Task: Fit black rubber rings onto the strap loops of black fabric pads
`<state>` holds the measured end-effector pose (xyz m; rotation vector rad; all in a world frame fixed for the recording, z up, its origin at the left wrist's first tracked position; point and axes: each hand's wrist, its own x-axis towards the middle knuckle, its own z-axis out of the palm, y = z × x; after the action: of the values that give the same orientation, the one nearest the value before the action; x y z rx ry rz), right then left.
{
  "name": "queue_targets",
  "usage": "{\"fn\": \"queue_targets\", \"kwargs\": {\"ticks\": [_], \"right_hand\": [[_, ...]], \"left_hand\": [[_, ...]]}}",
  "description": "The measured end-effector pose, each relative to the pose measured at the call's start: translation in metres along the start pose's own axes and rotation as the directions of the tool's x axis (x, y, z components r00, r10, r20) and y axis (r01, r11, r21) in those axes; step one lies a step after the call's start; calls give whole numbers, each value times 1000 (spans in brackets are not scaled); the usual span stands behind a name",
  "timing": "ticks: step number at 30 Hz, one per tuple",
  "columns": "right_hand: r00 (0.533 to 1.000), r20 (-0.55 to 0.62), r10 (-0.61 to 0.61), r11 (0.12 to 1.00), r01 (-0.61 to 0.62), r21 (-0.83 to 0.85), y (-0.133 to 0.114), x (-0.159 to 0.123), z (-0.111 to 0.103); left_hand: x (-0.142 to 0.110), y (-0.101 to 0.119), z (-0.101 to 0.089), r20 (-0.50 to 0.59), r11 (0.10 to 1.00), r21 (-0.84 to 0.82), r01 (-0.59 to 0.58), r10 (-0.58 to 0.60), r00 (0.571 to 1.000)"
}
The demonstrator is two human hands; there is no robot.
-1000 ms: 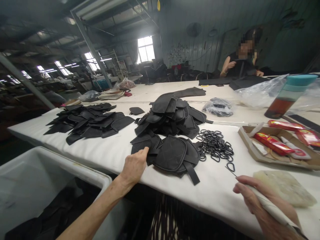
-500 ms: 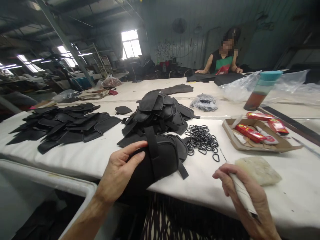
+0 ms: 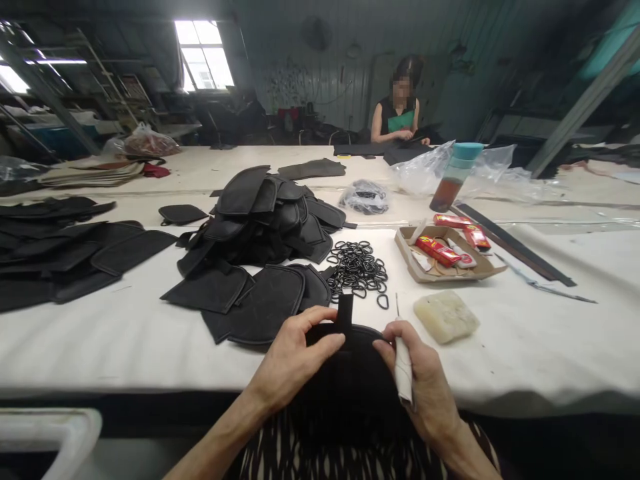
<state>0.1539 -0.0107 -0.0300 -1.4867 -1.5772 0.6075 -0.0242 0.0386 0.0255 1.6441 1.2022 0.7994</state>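
At the table's near edge my left hand (image 3: 295, 357) pinches a black leather-like piece (image 3: 355, 393) by its top edge, beside a short black strap (image 3: 345, 312) that stands up from it. My right hand (image 3: 425, 373) grips an awl (image 3: 403, 373) with a white wrapped handle, its thin metal tip pointing up. The thumb and fingers of that hand also touch the right side of the piece's curved edge. Beyond the hands lies a heap of black D-rings (image 3: 357, 267). Stacked black pieces (image 3: 280, 207) rise left of the rings. The lower part of the held piece is dark and hard to make out.
A yellowish block (image 3: 446, 317) sits right of the awl. Behind it are a cardboard tray (image 3: 415, 270) with red boxes, a bottle (image 3: 455, 177) and a long dark strip (image 3: 520, 247). More black pieces (image 3: 60, 253) lie left. Across the table sits a person (image 3: 397, 123).
My left hand has brought the black piece right, away from the stack. My right hand has come in to its edge, still holding the awl. The view has turned right.
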Motion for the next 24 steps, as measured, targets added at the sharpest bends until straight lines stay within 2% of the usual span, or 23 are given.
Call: {"fn": "queue_targets", "kwargs": {"ticks": [2, 3, 4, 6, 7, 8, 10, 12, 14, 19, 24], "right_hand": [[1000, 18, -13, 1000, 14, -6, 1, 1, 4], [999, 24, -32, 999, 33, -26, 2, 3, 5], [998, 16, -56, 996, 57, -63, 3, 5, 4], [992, -43, -115, 975, 104, -199, 6, 13, -2], [987, -79, -143, 949, 114, -293, 8, 19, -7], [980, -104, -170, 908, 114, -403, 9, 24, -11], [975, -81, -206, 784, 115, -610, 11, 37, -17], [979, -3, -206, 670, 139, -729, 11, 47, -16], [978, 59, -198, 613, 171, -771, 9, 55, -11], [973, 157, -170, 514, 224, -828, 5, 63, 5], [965, 220, -145, 431, 262, -864, 3, 63, 7]], "left_hand": [[3, 0, 6, -48, 999, 16, 46, -45, 998], [4, -1, 10, -102, 999, 37, 32, -28, 994], [4, -2, 14, -171, 997, 74, -13, 26, 985], [3, -4, 20, -293, 972, 181, -149, 198, 935], [2, -3, 23, -323, 954, 220, -202, 267, 908], [2, -3, 24, -328, 947, 232, -223, 292, 898], [3, -1, 25, -267, 974, 167, -156, 197, 944], [7, -3, 26, -158, 998, 68, -3, 14, 987], [13, -8, 28, -92, 993, 28, 113, -110, 990], [18, -21, 31, -60, 986, 24, 162, -160, 985], [16, -21, 30, -29, 985, 6, 171, -171, 985]]}}
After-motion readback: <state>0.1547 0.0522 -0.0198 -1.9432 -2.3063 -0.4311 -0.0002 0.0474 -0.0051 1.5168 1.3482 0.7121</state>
